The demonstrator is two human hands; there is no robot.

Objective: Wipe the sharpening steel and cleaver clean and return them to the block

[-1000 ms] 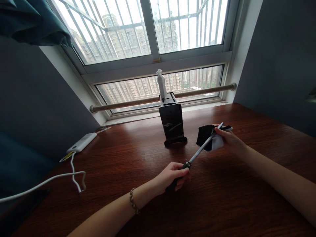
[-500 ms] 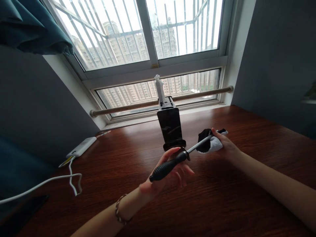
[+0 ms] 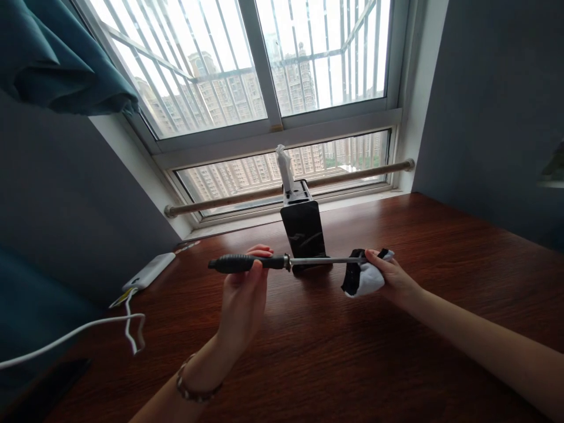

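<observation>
A honing steel [image 3: 233, 264] with a ribbed black handle and a slim grey rod lies level across the view, above the table. My left hand [image 3: 243, 302] has its fingers closed around the handle near the guard, the thumb on the near side. At the far end of the rod, my right hand [image 3: 395, 279] is closed on a black and white cloth [image 3: 371, 282] and presses it against the rod with the thumb. The rod's tip is hidden by the cloth and fingers.
Behind the rod stands a black tablet or phone on a stand [image 3: 304, 226], in front of a tissue box [image 3: 297, 191]. A white power bank [image 3: 154, 270] with a white cable [image 3: 88, 322] lies at left on the wooden table [image 3: 352, 358]. A barred window is beyond.
The honing steel has swung from a slant to level, its handle moving up and left. My left hand, loosely under the handle before, now grips it. My right hand and cloth have lowered slightly.
</observation>
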